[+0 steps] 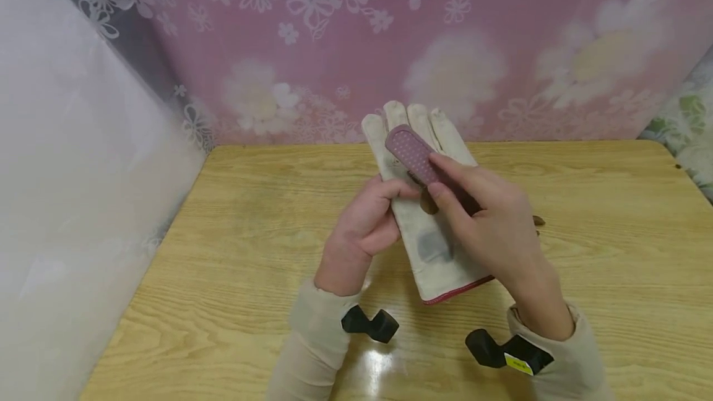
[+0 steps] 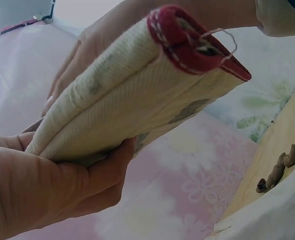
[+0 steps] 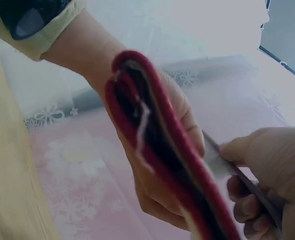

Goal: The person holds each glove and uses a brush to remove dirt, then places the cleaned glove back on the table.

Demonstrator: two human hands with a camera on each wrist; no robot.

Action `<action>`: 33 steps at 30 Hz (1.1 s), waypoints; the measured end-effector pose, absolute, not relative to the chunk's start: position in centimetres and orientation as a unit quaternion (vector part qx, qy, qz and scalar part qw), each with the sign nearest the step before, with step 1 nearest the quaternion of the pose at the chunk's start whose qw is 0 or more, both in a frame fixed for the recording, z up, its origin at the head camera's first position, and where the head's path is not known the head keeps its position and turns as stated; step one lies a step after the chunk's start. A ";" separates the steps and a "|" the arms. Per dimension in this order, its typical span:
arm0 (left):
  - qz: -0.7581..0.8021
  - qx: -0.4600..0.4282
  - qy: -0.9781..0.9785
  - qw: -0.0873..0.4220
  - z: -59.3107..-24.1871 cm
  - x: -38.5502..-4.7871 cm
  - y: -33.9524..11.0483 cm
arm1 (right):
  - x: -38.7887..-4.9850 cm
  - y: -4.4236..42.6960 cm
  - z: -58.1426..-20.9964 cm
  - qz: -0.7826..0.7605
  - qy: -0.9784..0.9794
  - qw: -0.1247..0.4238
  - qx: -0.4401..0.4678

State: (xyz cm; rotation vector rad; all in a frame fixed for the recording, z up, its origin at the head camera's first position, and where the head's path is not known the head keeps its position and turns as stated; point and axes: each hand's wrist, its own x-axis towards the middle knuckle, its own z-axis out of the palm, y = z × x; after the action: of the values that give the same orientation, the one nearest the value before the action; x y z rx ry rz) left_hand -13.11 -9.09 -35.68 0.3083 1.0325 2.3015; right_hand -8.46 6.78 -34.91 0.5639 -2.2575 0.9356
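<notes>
A cream work glove [image 1: 409,221] with red cuff trim is held up over the table, fingers pointing away and a grey smudge near its cuff. My left hand [image 1: 364,215] grips its left side, thumb across the front and fingers behind. Over the glove's palm, my right hand [image 1: 496,221] pinches a flat mauve strip [image 1: 411,152] with pale dots and a rounded end. A small round brown piece [image 1: 428,202] shows beside the right thumb; what it belongs to is unclear. In the right wrist view the strip [image 3: 247,182] looks thin, edge-on, and the cuff [image 3: 162,135] gapes with a loose thread.
A twisted brown object [image 2: 277,172] lies on the wooden table [image 1: 234,265], mostly hidden behind the right hand in the head view. Pink flowered sheeting [image 1: 334,48] hangs along the table's far edge, and a whitish sheet [image 1: 83,203] rises on the left.
</notes>
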 end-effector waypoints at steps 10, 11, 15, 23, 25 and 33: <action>0.867 0.115 0.381 0.300 -35.5 -13.1 -8.8 | -9.2 7.5 -35.6 0.355 -0.870 0.293 0.178; 0.867 0.115 0.380 0.302 -35.5 -13.0 -8.8 | -9.4 7.8 -35.7 0.360 -0.870 0.295 0.163; 0.869 0.114 0.373 0.303 -35.3 -12.9 -8.8 | -9.9 9.1 -35.7 0.367 -0.868 0.316 0.111; 0.869 0.123 0.373 0.302 -35.0 -12.8 -9.0 | -10.1 11.2 -35.4 0.369 -0.872 0.315 0.063; 0.868 0.128 0.370 0.306 -35.0 -12.8 -9.1 | -10.1 11.5 -35.5 0.361 -0.876 0.314 0.056; 0.868 0.132 0.363 0.312 -35.2 -12.8 -9.4 | -9.9 12.6 -35.5 0.357 -0.872 0.332 0.040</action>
State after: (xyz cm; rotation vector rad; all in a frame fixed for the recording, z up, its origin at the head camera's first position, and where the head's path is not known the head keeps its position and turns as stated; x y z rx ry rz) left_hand -12.79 -9.44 -35.23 0.3469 0.9574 2.2898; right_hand -9.88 12.57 -35.45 0.1036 -2.2780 0.9331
